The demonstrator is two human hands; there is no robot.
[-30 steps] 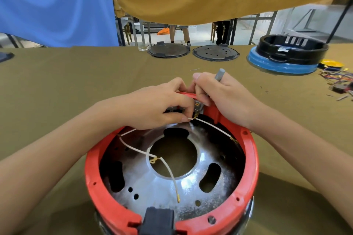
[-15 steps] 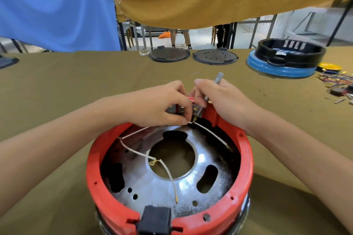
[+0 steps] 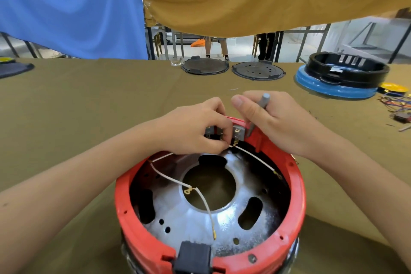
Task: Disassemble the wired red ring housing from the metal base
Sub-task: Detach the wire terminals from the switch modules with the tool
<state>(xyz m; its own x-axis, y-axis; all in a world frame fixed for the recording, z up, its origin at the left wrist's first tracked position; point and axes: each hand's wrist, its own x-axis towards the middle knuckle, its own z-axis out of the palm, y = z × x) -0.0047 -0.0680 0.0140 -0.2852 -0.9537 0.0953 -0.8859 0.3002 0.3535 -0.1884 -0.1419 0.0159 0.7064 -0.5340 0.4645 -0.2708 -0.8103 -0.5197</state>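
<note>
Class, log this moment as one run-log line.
left hand: pinches wire terminal | right hand: holds grey tool at red ring | ring on metal base

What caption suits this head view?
Left hand pinches a wire terminal at the red ring while right hand holds a tool.

Left hand [image 3: 195,131] fingers pinched; right hand [image 3: 275,122] curled, thumb extended.
</note>
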